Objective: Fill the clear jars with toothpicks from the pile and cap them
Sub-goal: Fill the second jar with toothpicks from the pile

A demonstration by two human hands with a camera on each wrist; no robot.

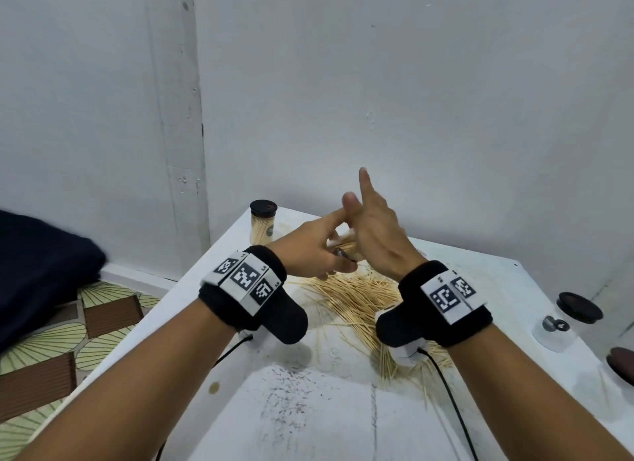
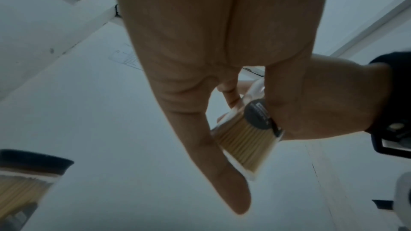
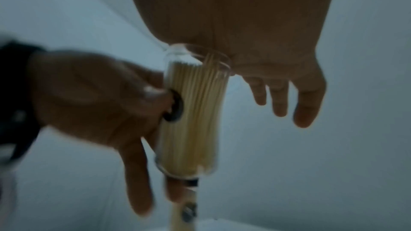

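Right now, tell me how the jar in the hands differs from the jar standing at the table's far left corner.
The held jar has no cap; the corner jar wears a black cap. The held jar is lifted above the toothpick pile, gripped by the left hand, the right hand's palm against its mouth; the corner jar stands upright, untouched. Both are clear and packed with toothpicks.

White table (image 1: 308, 409) holds toothpick pile (image 1: 353, 299), capped jar (image 1: 262, 224), seemingly empty jar (image 1: 562, 320)

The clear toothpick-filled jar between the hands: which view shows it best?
The right wrist view: the clear toothpick-filled jar shows at full length, mouth against the right hand. The left wrist view shows part beside the left hand. The head view mostly hides it.
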